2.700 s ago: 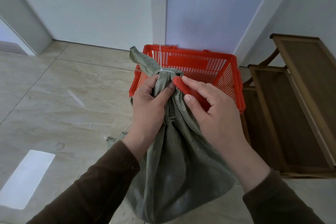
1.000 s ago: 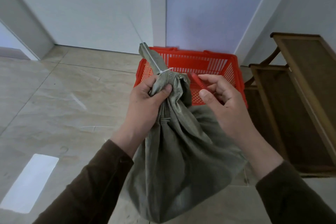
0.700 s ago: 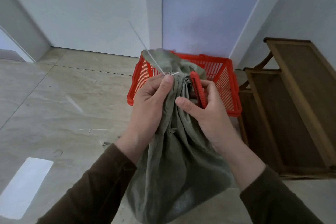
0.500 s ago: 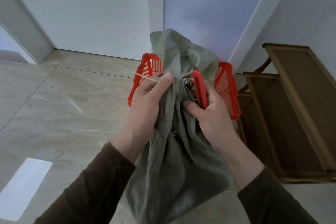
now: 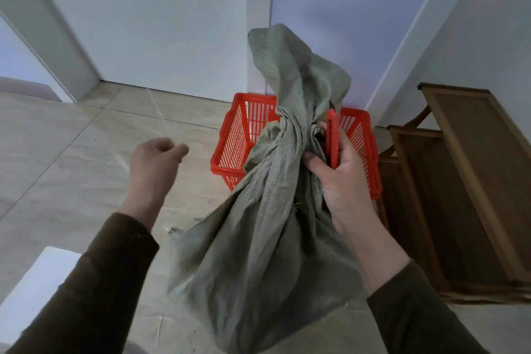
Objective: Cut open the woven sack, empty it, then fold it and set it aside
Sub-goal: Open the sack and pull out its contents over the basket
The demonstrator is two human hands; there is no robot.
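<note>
Right hand (image 5: 343,181) grasps green woven sack (image 5: 267,238) neck plus red cutter (image 5: 333,138), before red basket (image 5: 238,135). Left hand (image 5: 153,164) off sack, fingers curled, clenched on nothing seen.

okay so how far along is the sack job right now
Early on. The sack's neck shows no tie and its top flares loose, so the cutting looks done. The right hand grips the neck together with the red cutter; the left hand is off to the side, fingers curled. The sack still bulges in front of the red basket, so emptying, folding and setting aside remain.
</note>
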